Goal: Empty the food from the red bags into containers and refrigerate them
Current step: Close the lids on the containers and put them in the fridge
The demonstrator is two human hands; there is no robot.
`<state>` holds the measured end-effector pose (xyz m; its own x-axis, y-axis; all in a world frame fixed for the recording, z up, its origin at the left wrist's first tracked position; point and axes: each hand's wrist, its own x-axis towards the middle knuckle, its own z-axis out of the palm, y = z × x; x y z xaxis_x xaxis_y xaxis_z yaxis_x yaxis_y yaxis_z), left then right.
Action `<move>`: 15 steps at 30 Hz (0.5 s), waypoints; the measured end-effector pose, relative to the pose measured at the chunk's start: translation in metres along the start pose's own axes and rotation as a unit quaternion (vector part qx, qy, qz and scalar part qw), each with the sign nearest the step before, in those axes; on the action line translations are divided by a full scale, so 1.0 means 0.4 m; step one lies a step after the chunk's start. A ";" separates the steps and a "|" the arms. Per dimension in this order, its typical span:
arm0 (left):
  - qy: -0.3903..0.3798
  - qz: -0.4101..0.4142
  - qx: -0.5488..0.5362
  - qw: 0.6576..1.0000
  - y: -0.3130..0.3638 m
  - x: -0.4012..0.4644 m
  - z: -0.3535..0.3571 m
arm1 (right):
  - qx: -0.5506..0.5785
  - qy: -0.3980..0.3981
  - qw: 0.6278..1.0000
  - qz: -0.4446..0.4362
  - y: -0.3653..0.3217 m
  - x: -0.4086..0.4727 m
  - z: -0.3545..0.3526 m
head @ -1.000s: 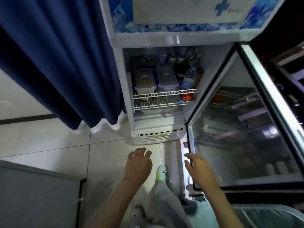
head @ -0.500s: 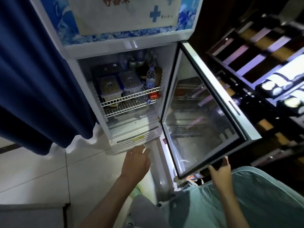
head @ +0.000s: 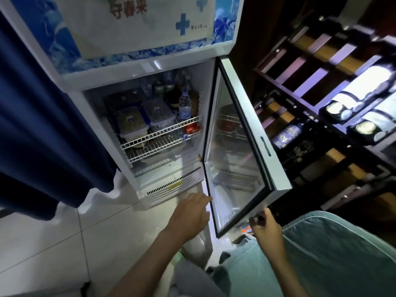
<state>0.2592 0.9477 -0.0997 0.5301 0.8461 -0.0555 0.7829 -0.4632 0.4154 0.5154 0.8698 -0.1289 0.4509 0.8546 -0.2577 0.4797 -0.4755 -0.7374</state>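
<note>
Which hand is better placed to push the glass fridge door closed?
Probably the right hand: its fingers are at the free bottom corner of the glass door. The left hand hangs open near the hinge side.

Fridge door stands open, hands at its lower edge, containers shelved inside.
</note>
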 end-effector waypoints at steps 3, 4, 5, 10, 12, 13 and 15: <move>-0.031 0.006 -0.049 0.998 -0.017 -0.015 -0.014 | -0.014 -0.049 0.998 -0.030 -0.016 -0.023 0.049; -0.032 0.005 -0.070 0.997 -0.023 -0.025 -0.020 | -0.017 -0.064 0.997 -0.040 -0.028 -0.029 0.065; -0.034 0.000 -0.094 0.995 -0.030 -0.038 -0.022 | -0.018 -0.080 0.995 -0.051 -0.041 -0.032 0.079; 0.025 -0.072 -0.239 0.968 -0.042 -0.106 -0.026 | -0.024 -0.210 0.971 -0.108 -0.153 -0.049 0.142; 0.084 -0.124 -0.316 0.937 -0.051 -0.132 -0.026 | -0.036 -0.272 0.953 -0.129 -0.189 -0.046 0.185; 0.110 -0.154 -0.337 0.922 -0.063 -0.145 -0.024 | -0.036 -0.290 0.946 -0.141 -0.210 -0.044 0.207; 0.162 -0.202 -0.349 0.901 -0.096 -0.162 -0.025 | -0.035 -0.322 0.931 -0.170 -0.255 -0.034 0.253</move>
<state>0.1914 0.9135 -0.1030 0.0365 0.9934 -0.1089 0.4351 0.0823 0.8966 0.3840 0.9279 -0.1134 -0.2703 0.8951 -0.3545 0.5695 -0.1482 -0.8086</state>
